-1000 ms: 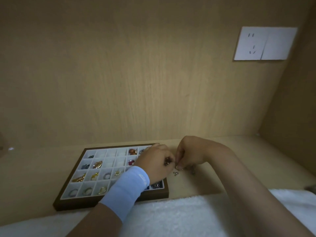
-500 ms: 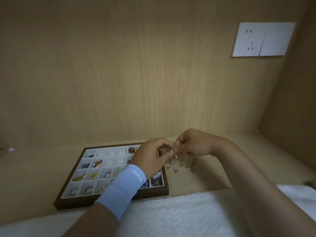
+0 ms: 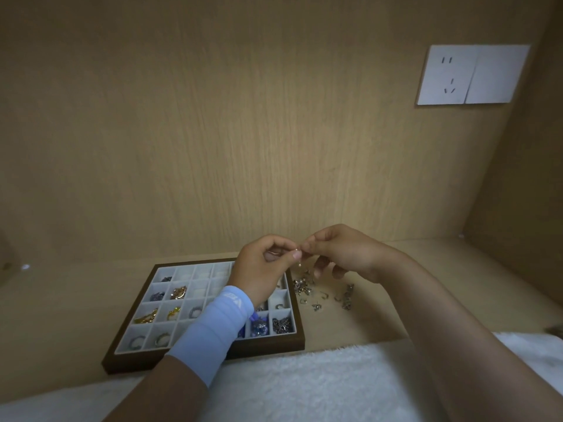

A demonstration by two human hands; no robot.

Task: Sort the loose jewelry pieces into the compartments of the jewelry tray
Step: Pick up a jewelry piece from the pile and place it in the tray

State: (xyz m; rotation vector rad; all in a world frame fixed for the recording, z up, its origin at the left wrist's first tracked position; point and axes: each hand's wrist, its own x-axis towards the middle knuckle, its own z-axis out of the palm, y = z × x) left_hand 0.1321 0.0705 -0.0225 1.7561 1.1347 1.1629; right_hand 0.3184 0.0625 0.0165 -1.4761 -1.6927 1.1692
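A good part of the jewelry tray [image 3: 128, 365] is covered by the left hand [image 3: 262, 264] and its pale blue sleeve [image 3: 213, 325], so the middle compartments cannot be read. Both forearms are cut off by the lower edge. The small piece [image 3: 299, 257] is nearly swallowed by fingertips: only a sliver of metal and a tiny pale bead hanging under it can be made out, and its kind cannot be told. It is pinched between thumb and forefinger of the left hand, the other fingers curled in, and nipped from the other side by the fingertips of the right hand [image 3: 342, 254], whose remaining fingers are bent downward. The piece is held up in the air by the tray's far right corner, clear of the loose pieces [image 3: 323, 295]. Those are silvery, too small to be named singly, and spread on the wooden surface [image 3: 61, 315] just right of the tray. The tray is seen as a dark wooden frame around pale square compartments. Gold pieces [image 3: 178, 293] are lodged toward the left, silver rings [image 3: 137, 342] in the near row, blue stones [image 3: 259, 328] and a dark chain [image 3: 281, 324] at the near right corner. A white towel [image 3: 304, 382] is laid along the near edge, and a wall socket [image 3: 472, 74] is fixed at upper right.
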